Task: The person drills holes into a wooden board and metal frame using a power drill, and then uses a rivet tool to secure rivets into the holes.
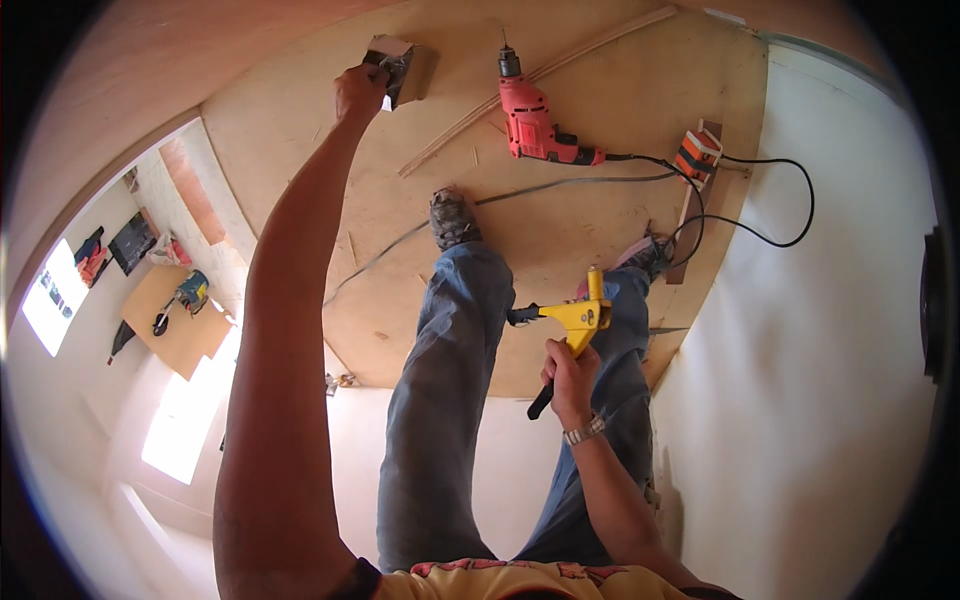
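Note:
At the far left of the wooden board, my left hand (358, 95) grips a small cardboard box (392, 70) with dark and silvery sides and its flaps up. Whatever is inside cannot be made out. My right hand (572, 380), with a wristwatch (584, 430) on the wrist, is closed round one handle of a yellow hand riveter (580, 318). The riveter's two black-ended handles are spread apart, and it is held in front of my right leg. Between the hands and farther off, a red power drill (535, 122) with a bit in its chuck lies on the board.
The wooden board (290, 150) carries thin wood strips (450, 132) and a grey cable (400, 238). An orange-and-black power socket (697, 155) with the drill's black cord (812, 205) sits near the right white wall (800, 400). Lower at left, a blue-green power tool (190, 290) rests on another sheet.

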`<state>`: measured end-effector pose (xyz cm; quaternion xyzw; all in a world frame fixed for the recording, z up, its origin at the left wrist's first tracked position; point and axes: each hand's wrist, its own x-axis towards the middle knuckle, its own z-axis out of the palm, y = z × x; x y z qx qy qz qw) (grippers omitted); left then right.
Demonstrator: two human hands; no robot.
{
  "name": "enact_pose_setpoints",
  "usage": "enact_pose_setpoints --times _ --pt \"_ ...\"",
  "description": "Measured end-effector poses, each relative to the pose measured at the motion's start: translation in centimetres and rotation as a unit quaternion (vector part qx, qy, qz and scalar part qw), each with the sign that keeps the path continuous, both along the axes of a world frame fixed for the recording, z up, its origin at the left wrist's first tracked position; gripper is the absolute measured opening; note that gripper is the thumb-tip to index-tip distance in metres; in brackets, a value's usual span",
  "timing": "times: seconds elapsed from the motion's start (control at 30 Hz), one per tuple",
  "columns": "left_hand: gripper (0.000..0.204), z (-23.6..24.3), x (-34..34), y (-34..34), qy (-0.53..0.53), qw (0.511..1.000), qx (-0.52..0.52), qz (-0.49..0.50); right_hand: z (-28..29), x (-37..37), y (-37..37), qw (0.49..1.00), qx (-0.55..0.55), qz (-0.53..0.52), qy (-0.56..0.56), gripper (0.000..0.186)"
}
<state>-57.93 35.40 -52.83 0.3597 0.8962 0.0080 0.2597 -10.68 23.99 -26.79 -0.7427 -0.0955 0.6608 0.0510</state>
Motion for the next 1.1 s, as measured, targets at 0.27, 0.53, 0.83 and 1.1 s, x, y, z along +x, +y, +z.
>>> enact_pose_setpoints --times 0.27,0.53,0.83,1.1 --pt "0.03 2.6 0.7 -2.7 -0.024 0.97 0.147 0.192 -4.3 3.0 -1.1 0.987 -0.055 0.147 -0.025 0.014" --pt "0.01 12.6 4.9 -3.5 -0.457 0.656 0.37 0.473 -3.8 4.4 -0.1 0.981 -0.09 0.171 0.026 0.013" --pt "0.015 44.0 20.5 3.6 -0.779 0.303 0.428 0.344 8.2 7.4 6.3 0.958 0.139 0.242 0.069 0.017" --pt "0.02 62.6 35.8 -2.1 -0.792 0.48 0.254 0.281 36.8 14.4 12.3 0.931 0.245 0.142 0.232 0.022"
